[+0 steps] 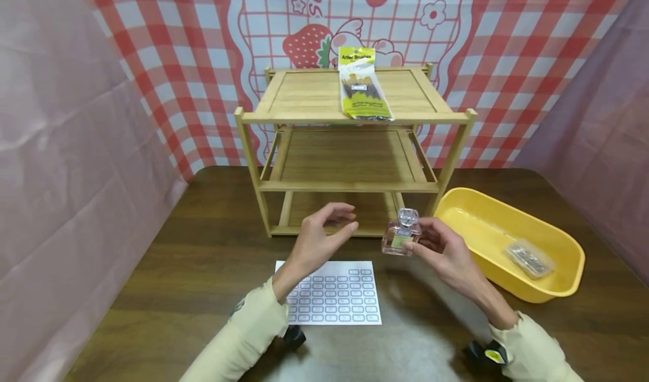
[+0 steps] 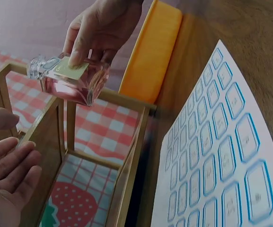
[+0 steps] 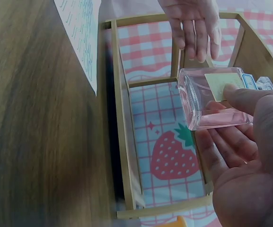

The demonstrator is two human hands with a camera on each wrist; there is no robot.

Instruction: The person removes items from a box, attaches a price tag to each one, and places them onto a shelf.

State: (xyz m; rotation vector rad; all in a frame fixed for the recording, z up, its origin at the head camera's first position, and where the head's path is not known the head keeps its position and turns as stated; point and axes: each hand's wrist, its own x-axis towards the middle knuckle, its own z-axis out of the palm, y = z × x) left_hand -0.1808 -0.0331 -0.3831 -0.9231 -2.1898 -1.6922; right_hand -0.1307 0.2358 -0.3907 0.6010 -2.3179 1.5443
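Observation:
A square glass perfume bottle (image 1: 401, 236) with pink liquid, a pale label and a faceted clear cap is in my right hand (image 1: 453, 253). The thumb presses the label while the fingers support the other side, as the right wrist view shows. A small blue-edged sticker (image 3: 249, 81) sits near the bottle's neck. My left hand (image 1: 320, 236) hovers to the left of the bottle, apart from it, fingers loosely bent with nothing in them. Under the left forearm lies a white sheet of blue-bordered stickers (image 1: 334, 293), with a few spots bare in its top row.
A three-tier wooden rack (image 1: 350, 186) stands behind the hands. On its top shelf lies a packet of artist brushes (image 1: 362, 86) bearing a small sticker. To the right, a yellow basin (image 1: 471, 224) holds a clear box of small metal items (image 1: 529, 258).

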